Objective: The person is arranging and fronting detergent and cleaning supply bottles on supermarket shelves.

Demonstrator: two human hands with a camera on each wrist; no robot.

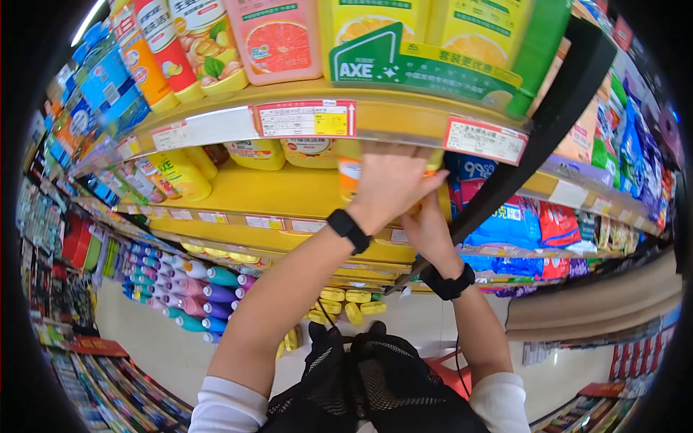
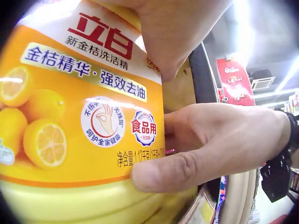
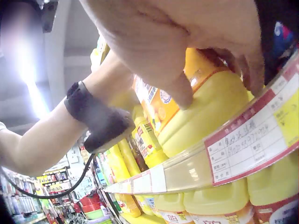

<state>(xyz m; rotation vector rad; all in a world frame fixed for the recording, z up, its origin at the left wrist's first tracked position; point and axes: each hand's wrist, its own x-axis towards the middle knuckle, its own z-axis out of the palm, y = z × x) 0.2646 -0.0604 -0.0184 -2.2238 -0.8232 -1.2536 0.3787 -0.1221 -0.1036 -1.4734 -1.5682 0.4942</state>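
A yellow dish soap bottle with an orange citrus label fills much of the left wrist view. My left hand grips it near the top, reaching in under the upper shelf; most of those fingers are hidden in the head view. Lower down, my right hand holds the bottle's side, its thumb across the bottom of the label. The right wrist view shows the right fingers wrapped round the bottle's far side. The bottle's base is close over the shelf's front edge with its price tag.
Above hangs a shelf edge with price tags, under large bottles and a green AXE sign. A dark post stands close right of my hands, bagged goods beyond it. Colourful bottles stand on the floor at left.
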